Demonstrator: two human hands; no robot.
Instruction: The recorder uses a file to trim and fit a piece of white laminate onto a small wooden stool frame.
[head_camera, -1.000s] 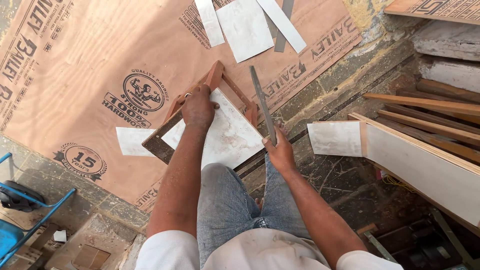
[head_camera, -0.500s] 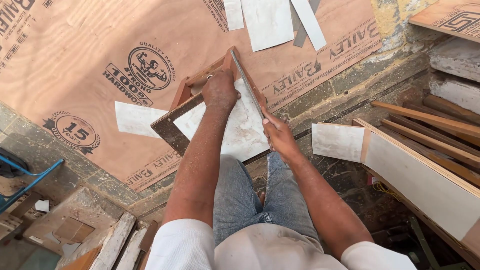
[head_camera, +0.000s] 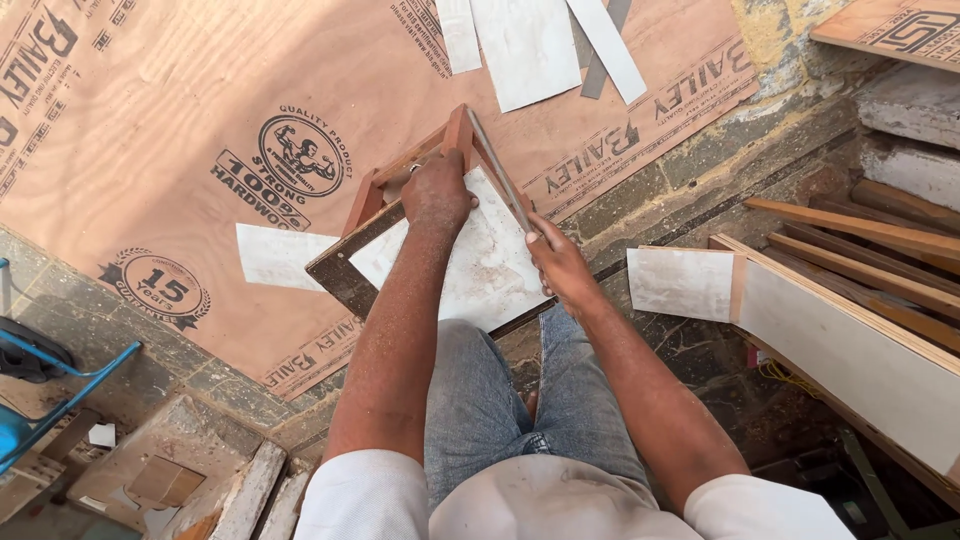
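Observation:
A small board faced with white laminate (head_camera: 490, 275) rests tilted on my knees and on a red-brown wooden frame (head_camera: 365, 200). My left hand (head_camera: 437, 190) presses flat on the board's top end, fingers over the frame. My right hand (head_camera: 560, 262) grips the near end of a long thin metal file (head_camera: 497, 170). The file lies along the board's right edge and reaches up to the frame's top corner.
A large printed plywood sheet (head_camera: 200, 100) covers the floor ahead, with white laminate strips (head_camera: 520, 50) at its far end and one offcut (head_camera: 275, 255) by the frame. Another offcut (head_camera: 680, 282), a laminated panel (head_camera: 850, 340) and wooden slats (head_camera: 870, 230) lie right. A blue object (head_camera: 30, 400) is left.
The file was held away from the board beside its right edge; my right hand has brought it down along that edge. My left hand stays pressed on the board.

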